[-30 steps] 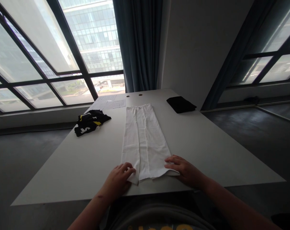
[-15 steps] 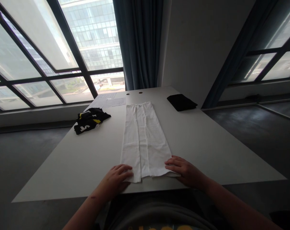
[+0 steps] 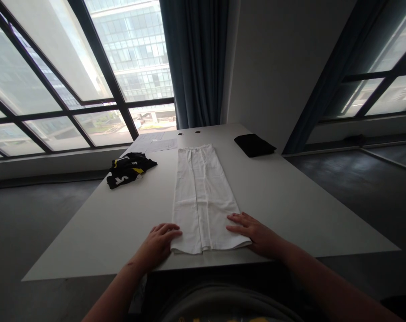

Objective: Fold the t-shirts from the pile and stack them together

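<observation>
White trousers (image 3: 203, 197) lie lengthwise on the table, their gathered waistband at the far end and the leg hems near me. The two legs meet along a line down the middle. My left hand (image 3: 160, 243) rests at the left hem corner, fingertips on the cloth's edge, fingers stretched out and thumb tucked low. My right hand (image 3: 258, 233) lies at the right hem corner with its fingers spread flat on the fabric. Part of its palm is on the tabletop beside the leg.
A crumpled black garment (image 3: 129, 169) with yellow and white marks lies on the left of the white table (image 3: 290, 210). At the back right sits a folded black cloth (image 3: 255, 145). Sheets of paper (image 3: 162, 145) lie at the back left, near two small round holes.
The hems now lie flatter and more even, and the middle seam has shifted slightly right. My left hand has moved a little left and away from me; my right fingers reach slightly further in.
</observation>
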A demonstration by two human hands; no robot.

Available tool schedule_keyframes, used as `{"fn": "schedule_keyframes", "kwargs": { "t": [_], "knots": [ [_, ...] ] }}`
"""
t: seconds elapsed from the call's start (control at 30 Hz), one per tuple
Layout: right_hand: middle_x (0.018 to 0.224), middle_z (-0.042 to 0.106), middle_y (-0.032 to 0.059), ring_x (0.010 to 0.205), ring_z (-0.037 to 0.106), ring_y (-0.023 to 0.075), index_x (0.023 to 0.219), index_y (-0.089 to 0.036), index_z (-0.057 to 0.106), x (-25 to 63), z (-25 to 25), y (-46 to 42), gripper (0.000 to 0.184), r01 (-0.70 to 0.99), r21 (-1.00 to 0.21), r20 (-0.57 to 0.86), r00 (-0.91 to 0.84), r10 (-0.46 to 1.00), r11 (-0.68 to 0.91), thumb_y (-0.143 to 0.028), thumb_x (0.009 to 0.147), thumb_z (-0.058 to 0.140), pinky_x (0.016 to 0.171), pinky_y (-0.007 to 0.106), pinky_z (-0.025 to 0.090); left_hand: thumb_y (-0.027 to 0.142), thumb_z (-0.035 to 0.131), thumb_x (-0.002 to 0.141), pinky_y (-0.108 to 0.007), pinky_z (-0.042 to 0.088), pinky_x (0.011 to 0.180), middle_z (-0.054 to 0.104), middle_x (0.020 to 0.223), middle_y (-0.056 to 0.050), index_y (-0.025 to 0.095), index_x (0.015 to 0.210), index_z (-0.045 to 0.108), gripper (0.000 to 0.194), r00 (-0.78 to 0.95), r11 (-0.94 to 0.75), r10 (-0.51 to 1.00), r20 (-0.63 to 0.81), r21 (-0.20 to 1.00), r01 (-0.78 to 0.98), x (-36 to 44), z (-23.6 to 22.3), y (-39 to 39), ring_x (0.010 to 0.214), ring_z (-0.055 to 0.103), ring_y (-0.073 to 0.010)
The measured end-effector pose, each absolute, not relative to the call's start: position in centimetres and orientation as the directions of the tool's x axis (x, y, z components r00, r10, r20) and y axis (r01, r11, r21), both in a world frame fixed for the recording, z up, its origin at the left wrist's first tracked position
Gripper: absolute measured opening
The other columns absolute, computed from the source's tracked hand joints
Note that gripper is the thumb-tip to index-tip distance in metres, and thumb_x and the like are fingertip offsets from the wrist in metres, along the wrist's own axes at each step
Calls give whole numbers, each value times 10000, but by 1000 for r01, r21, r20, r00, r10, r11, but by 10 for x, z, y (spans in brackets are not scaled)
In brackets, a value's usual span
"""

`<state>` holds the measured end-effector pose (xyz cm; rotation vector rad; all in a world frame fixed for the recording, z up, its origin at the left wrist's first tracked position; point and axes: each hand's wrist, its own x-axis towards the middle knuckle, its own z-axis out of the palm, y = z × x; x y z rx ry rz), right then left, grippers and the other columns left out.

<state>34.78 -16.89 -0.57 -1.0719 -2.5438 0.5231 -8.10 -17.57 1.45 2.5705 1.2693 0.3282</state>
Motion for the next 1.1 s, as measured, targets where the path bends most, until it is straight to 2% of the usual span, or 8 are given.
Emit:
{"fn": "schedule_keyframes", "kwargs": {
  "t": [0.17, 0.33, 0.47, 0.57, 0.73, 0.83, 1.0, 1.1],
  "knots": [
    [1509, 586, 136, 1439, 509, 306, 1376, -287, 692, 350, -7, -158, 399, 547, -538, 204, -653, 729, 641, -397, 998, 621, 1249, 598, 283, -40, 565, 700, -526, 411, 1167, 612, 1466, -78, 300, 1337, 673, 731, 564, -581, 812, 149, 293, 759, -65, 12, -164, 1399, 504, -289],
    [1379, 692, 127, 1321, 624, 260, 1346, -254, 702, 355, -3, -152, 406, 431, -639, 256, -662, 705, 637, -443, 1049, 501, 1229, 532, 360, 116, 596, 823, -486, 303, 1252, 721, 1325, -31, 291, 1163, 705, 397, 718, -684, 687, 109, 429, 590, -61, 27, -157, 1305, 614, -223],
    [1045, 787, 99, 971, 733, 239, 1099, -194, 766, 354, 15, -143, 498, 420, -739, 170, -639, 750, 526, -534, 1068, 404, 971, 393, 563, 227, 438, 985, -310, 525, 962, 777, 1047, -48, 244, 1075, 687, 266, 619, -591, 766, 176, 572, 569, -63, 41, -146, 993, 717, -182],
    [751, 704, 37, 694, 644, 193, 822, -169, 705, 352, 32, -124, 566, 473, -789, 58, -577, 815, 391, -599, 1047, 415, 672, 294, 532, 340, 397, 1047, -255, 504, 750, 726, 843, -33, 219, 936, 661, 311, 531, -532, 822, 204, 605, 592, -60, 47, -123, 766, 667, -161],
    [769, 687, 9, 722, 622, 194, 880, -168, 686, 344, 51, -64, 524, 455, -841, 80, -431, 899, 293, -641, 997, 492, 663, 281, 488, 412, 392, 1044, -250, 440, 692, 660, 761, -14, 204, 821, 593, 365, 445, -499, 861, 245, 574, 649, -47, 57, -53, 699, 588, -150],
    [860, 735, 34, 819, 657, 220, 959, -164, 711, 339, 50, -22, 471, 526, -793, 104, -378, 920, 306, -591, 987, 516, 736, 294, 497, 444, 424, 1028, -262, 420, 701, 686, 803, -19, 213, 890, 613, 329, 373, -420, 907, 197, 502, 756, -38, 58, -9, 740, 611, -172],
    [938, 737, 78, 929, 652, 230, 924, -170, 722, 336, 12, 26, 219, 757, -532, 233, -300, 925, 379, -355, 919, 605, 877, 320, 478, 455, 521, 981, -280, 385, 673, 717, 862, -51, 224, 919, 627, 261, 196, -196, 980, 28, 266, 944, -37, 35, 27, 798, 649, -214],
    [1015, 720, 95, 972, 638, 232, 964, -176, 713, 339, -14, 36, 165, 779, -465, 324, -293, 899, 422, -285, 912, 600, 928, 346, 465, 451, 519, 981, -284, 391, 687, 737, 934, -43, 248, 923, 616, 232, 163, -164, 986, 20, 236, 958, -46, 18, 29, 845, 666, -213]
  ]
}}
